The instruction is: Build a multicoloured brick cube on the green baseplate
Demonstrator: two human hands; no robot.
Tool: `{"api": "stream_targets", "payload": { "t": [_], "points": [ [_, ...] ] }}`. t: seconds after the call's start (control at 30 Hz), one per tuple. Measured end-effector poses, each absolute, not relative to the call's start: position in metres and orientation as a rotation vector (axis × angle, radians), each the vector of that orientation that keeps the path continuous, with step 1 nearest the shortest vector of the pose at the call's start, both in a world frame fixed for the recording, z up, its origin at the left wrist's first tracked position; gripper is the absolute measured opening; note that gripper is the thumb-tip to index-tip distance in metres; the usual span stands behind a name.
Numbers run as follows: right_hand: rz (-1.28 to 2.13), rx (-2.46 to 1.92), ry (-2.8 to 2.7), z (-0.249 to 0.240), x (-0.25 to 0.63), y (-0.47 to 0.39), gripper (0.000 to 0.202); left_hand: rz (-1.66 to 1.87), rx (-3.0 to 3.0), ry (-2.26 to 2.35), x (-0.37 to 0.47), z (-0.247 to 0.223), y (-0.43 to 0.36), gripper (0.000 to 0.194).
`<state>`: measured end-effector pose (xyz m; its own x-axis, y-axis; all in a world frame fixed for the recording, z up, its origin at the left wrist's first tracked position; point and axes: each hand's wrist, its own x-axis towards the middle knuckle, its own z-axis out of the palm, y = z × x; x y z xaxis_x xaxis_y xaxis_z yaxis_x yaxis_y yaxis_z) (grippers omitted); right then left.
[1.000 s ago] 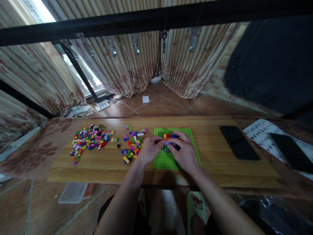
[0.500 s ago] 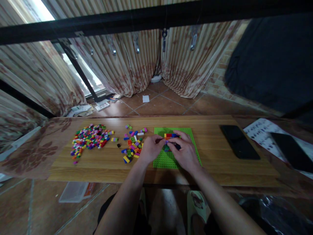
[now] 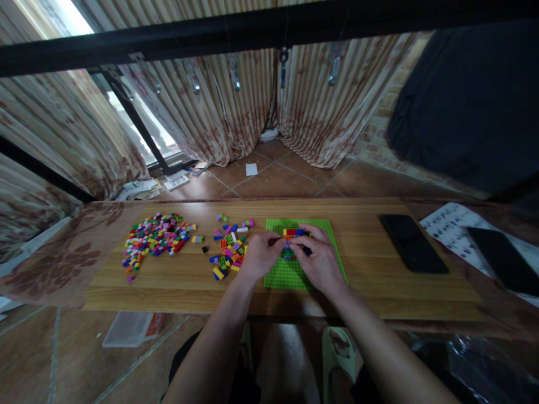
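Note:
A green studded baseplate (image 3: 278, 278) lies on the wooden board. Red, yellow, blue and other coloured bricks (image 3: 290, 232) are built up on its far middle part. Over the plate, my left hand (image 3: 264, 253) and my right hand (image 3: 318, 258) meet with fingertips pinched at a small purple brick (image 3: 287, 244). The fingers of both hands cover much of it and part of the built bricks. Just left of my left hand lies a loose group of mixed bricks (image 3: 229, 244).
A larger heap of small bricks (image 3: 155, 235) lies at the board's left. On the right are a black phone (image 3: 412, 244), a printed sheet (image 3: 448, 224) and a second dark phone (image 3: 501, 258). A clear plastic lid or box (image 3: 126, 330) lies on the floor.
Both hands stay at nearly the same spot on the baseplate, fingers shifting only slightly around the purple brick. The view has moved a little.

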<state>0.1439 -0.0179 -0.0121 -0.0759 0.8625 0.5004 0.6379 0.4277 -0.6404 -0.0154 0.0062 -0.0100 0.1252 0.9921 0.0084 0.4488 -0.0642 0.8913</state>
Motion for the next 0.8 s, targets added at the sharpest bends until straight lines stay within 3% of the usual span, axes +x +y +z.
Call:
{"api": "stream_targets", "payload": {
  "t": [0.8],
  "points": [
    [0.267, -1.285, -1.87, -0.016, 0.1464, -0.0148, 0.018, 0.884, 1.655, 1.445, -0.0111, -0.0058, 0.0029, 0.022]
  ]
}}
